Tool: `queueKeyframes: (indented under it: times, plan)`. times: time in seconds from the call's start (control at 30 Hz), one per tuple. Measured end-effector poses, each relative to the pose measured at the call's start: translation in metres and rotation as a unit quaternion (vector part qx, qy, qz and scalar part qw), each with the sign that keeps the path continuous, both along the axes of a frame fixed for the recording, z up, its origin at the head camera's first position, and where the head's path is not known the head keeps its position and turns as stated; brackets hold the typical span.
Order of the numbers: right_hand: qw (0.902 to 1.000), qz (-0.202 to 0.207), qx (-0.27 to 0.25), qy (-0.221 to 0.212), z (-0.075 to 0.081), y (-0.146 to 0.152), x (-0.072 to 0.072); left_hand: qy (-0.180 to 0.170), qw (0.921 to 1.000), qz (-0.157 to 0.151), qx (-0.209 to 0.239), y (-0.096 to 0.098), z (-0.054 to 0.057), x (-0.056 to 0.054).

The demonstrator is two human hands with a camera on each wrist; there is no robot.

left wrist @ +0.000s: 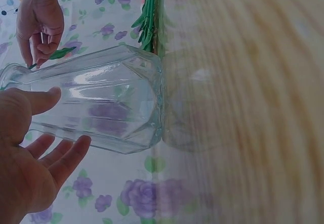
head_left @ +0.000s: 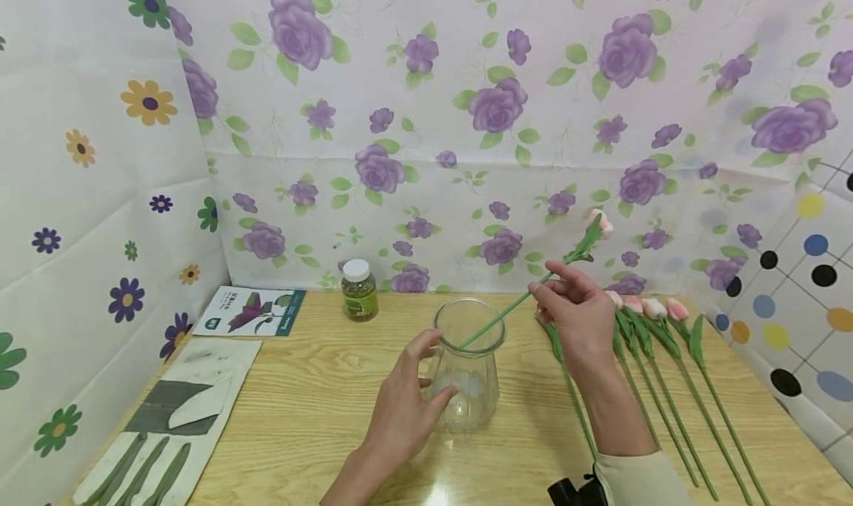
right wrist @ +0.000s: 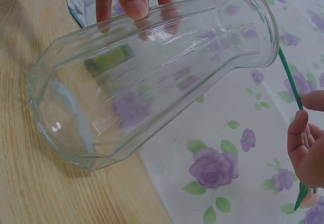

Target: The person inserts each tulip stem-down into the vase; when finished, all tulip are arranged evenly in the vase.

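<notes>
A clear, faceted glass vase (head_left: 464, 395) with a flared rim stands upright on the wooden table. My left hand (head_left: 408, 396) holds it from the left, thumb on the near side and fingers around the far side; the left wrist view shows the fingers (left wrist: 68, 161) along the glass. My right hand (head_left: 574, 315) pinches the green stem of a pink artificial tulip (head_left: 602, 224) between thumb and fingers, above and right of the vase. The stem (head_left: 509, 307) slants down to the left, its lower end inside the vase's mouth and its bloom up beyond the hand.
Several pink tulips (head_left: 653, 310) lie side by side on the right of the table, stems toward me. A white-capped jar (head_left: 359, 293) stands behind the vase to the left. A leaflet (head_left: 248, 312) and a printed packet (head_left: 175, 417) lie at the left. Floral sheets back the table.
</notes>
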State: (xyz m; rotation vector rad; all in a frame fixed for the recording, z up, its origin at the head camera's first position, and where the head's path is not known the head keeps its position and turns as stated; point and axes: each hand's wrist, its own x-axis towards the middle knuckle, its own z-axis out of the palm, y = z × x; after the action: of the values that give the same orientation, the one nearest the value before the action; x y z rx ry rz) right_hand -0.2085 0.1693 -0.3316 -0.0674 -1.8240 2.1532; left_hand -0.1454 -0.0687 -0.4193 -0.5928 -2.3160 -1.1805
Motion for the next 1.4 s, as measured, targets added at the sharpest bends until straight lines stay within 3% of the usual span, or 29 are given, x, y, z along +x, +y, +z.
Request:
queueKeyframes:
  times: [0.33,0.6,0.87,1.2,1.4]
  plan:
    - [0.9995,-0.021,0.002,0.022,-0.001,-0.003,0.000,-0.004,1.0000,-0.002,0.006,-0.001,-0.001,0.000]
    - [0.9962,-0.047,0.043,0.060,0.003,-0.009,0.004,-0.006,0.9999,-0.003,0.014,0.000,0.000,0.000]
    - [0.9824,-0.085,0.135,0.097,0.006,-0.015,0.008,-0.008,0.9998,-0.006,0.015,-0.001,0.000,0.000]
    - [0.9708,-0.082,0.181,0.134,0.007,-0.019,0.009,-0.011,0.9998,-0.006,0.016,-0.001,0.000,0.000]
    - [0.9617,-0.072,0.234,0.124,0.005,-0.024,0.011,-0.017,0.9997,-0.005,0.018,0.000,-0.001,0.000]
